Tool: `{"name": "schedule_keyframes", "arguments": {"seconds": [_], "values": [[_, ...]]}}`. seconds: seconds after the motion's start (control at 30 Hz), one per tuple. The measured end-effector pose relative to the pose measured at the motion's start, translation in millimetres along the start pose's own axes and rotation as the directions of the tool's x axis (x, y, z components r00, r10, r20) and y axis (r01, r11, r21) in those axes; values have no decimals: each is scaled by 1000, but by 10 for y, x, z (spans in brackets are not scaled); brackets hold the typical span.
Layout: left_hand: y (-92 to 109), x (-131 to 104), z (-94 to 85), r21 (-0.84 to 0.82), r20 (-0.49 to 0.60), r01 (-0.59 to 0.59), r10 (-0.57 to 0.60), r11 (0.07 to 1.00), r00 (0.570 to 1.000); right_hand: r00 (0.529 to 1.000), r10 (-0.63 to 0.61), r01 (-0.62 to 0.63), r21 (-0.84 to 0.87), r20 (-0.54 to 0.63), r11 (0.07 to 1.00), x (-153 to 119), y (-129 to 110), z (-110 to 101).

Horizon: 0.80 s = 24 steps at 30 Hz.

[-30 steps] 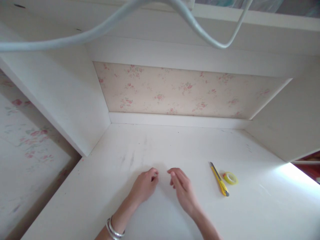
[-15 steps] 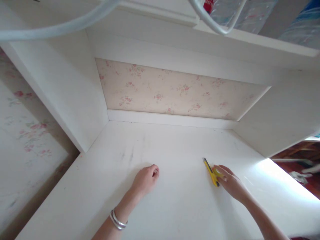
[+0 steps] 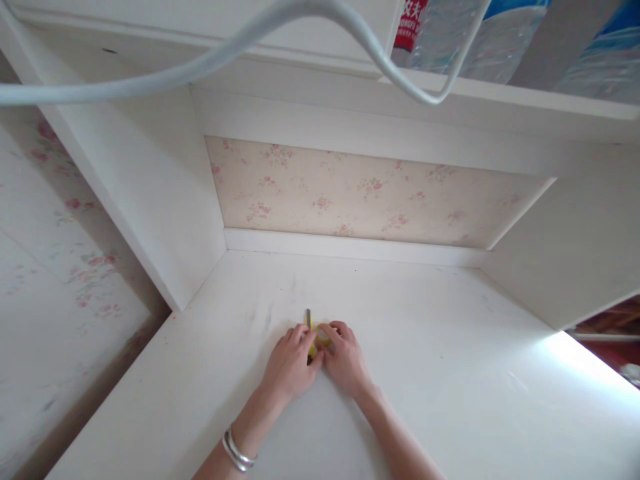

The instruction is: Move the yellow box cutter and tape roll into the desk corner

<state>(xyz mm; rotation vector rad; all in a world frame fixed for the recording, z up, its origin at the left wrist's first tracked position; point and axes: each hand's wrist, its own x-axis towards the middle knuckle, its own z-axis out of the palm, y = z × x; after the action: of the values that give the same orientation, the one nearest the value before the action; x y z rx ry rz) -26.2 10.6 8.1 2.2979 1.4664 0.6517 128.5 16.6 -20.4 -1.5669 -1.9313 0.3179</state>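
Both hands meet at the middle of the white desktop. My left hand, with two silver bangles at the wrist, has its fingers closed round a yellow utility knife. The knife's dark tip points away from me, and its middle is partly covered by the fingers. Beside it, my right hand grips what looks like a small roll of yellowish tape. The roll sits right against the knife, between the two hands. The thumbs come close together in front of them.
White side panels and a low back ledge bound the desktop, with flowered wallpaper behind. Overhead, a pale curved tube crosses the view. Clear plastic bottles stand on the upper shelf at right.
My right hand has moved left to the middle, bringing the knife and the yellow roll along. My left hand, earlier curled with nothing visible in it, has taken hold of the knife.
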Motion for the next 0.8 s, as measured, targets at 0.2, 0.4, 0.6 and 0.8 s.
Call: {"name": "schedule_keyframes", "arguments": {"seconds": [0.2, 0.4, 0.6, 0.8], "values": [[-254, 76, 18, 105, -89, 82, -72, 991, 993, 999, -29, 27, 108, 18, 994, 89, -61, 117], [-467, 109, 40, 172, -201, 90, -55, 981, 978, 1000, -3, 3, 119, 0, 993, 32, 3, 76], [-597, 136, -27, 247, -287, 123, -48, 961, 957, 1000, -24, 23, 123, 11, 992, 13, -18, 45], [-225, 99, -3, 229, -336, 60, 21, 972, 941, 989, -113, 105, 90, 96, 990, -37, -11, 42]]}}
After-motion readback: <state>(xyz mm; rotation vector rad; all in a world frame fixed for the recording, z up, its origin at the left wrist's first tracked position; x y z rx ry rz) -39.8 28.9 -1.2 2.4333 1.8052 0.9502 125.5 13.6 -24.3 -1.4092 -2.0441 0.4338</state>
